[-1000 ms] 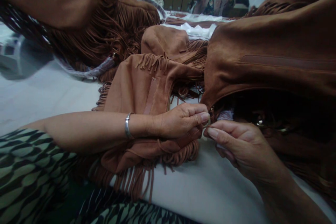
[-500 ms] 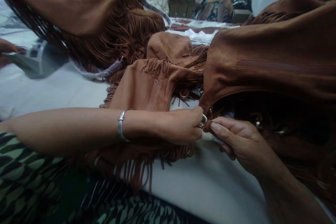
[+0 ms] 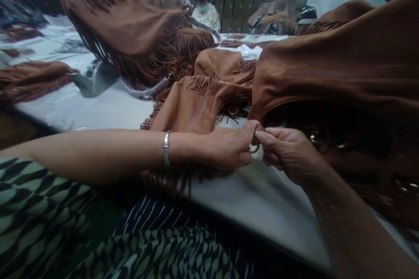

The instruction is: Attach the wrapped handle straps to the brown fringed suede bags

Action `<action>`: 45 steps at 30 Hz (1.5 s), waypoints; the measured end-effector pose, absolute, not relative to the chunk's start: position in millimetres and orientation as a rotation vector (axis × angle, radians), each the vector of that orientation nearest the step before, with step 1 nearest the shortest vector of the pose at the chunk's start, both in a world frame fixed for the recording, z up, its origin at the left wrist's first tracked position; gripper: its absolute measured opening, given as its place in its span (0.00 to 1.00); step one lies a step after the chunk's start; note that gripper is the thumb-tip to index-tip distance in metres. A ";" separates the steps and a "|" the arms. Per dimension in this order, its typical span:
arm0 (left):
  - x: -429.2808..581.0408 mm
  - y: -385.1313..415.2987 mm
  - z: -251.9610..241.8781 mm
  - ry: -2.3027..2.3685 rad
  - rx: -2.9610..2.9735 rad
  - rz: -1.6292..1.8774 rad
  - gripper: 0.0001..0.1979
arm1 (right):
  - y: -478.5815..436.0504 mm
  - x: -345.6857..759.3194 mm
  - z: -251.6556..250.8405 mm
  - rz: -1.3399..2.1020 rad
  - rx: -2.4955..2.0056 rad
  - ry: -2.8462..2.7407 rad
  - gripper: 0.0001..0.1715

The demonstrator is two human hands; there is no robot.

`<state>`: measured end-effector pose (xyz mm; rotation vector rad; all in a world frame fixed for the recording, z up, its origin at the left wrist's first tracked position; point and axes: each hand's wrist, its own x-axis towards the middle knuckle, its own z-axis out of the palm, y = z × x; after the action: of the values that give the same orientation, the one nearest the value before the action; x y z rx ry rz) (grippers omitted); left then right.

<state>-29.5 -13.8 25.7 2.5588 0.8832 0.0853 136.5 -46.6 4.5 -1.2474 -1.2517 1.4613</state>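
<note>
My left hand [image 3: 231, 146], with a silver bangle at its wrist, is closed around a small metal ring [image 3: 254, 148] at the corner of a large brown suede bag [image 3: 314, 61]. Thumb and fingers of my right hand [image 3: 288, 150] pinch a brown strap end at the same ring, mostly covered by the fingertips. Both hands' fingertips touch. Behind my left forearm lies a smaller brown suede bag [image 3: 180, 102] with fringe and a stitched strip. The large bag's dark opening, right of my hands, shows glints of metal fittings.
A heap of fringed brown bags [image 3: 144, 22] with wrapped straps stands at the back left. A grey tool-like object [image 3: 88, 80] lies on the white table [image 3: 131, 111]. Two people [image 3: 206, 15] sit across the table. Cartons [image 3: 234, 0] are stacked behind.
The view has swung left, showing more of the table there. My hands have drawn together; the ring now hangs lower between them, and my fingertips cover more of the strap end.
</note>
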 end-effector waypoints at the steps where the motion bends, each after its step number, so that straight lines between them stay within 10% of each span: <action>1: -29.4 -13.8 25.0 0.877 2.558 0.102 0.30 | -46.7 137.3 4.3 1.460 -1.256 -1.265 0.22; 34: -38.0 -8.9 -13.5 1.115 2.590 0.597 0.11 | -31.7 122.6 -4.9 1.564 -1.290 -1.072 0.16; 45: -44.0 -4.1 -3.9 1.134 2.392 0.432 0.12 | -44.0 148.2 12.9 1.257 -1.454 -2.022 0.17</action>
<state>-44.0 -4.1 -3.9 2.3923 1.1343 0.4322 148.2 -44.0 12.9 -1.4535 -2.0225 1.2566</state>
